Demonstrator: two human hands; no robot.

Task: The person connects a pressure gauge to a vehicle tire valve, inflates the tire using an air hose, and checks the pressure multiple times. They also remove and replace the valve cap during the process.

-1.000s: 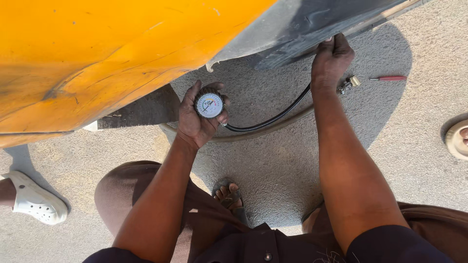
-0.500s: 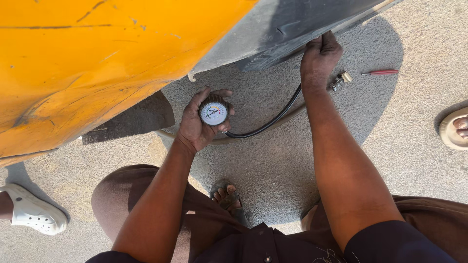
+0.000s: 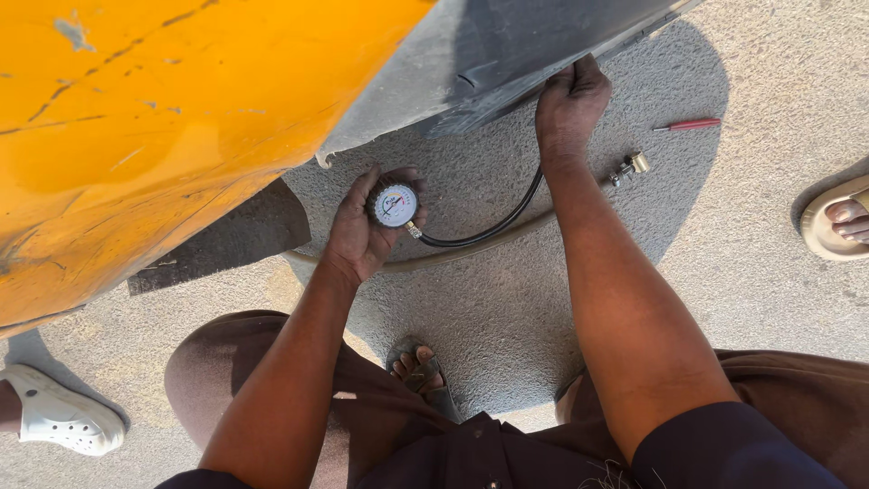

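Pressure gauge held beside a yellow vehicle body, hose led under the grey panel.

Left hand [image 3: 362, 237] is wrapped around the round dial gauge [image 3: 395, 205], dial facing up; its black hose [image 3: 493, 226] curves toward 2 o'clock to the right hand [image 3: 568, 100], clenched at the grey panel's [image 3: 507, 54] lower edge, contents hidden. Against the frame half a second ago, both hands keep their hold and sit slightly nearer the panel; the reading continues. A brass fitting [image 3: 628, 167] and red-handled screwdriver [image 3: 690, 124] lie at 3 o'clock of the right hand.
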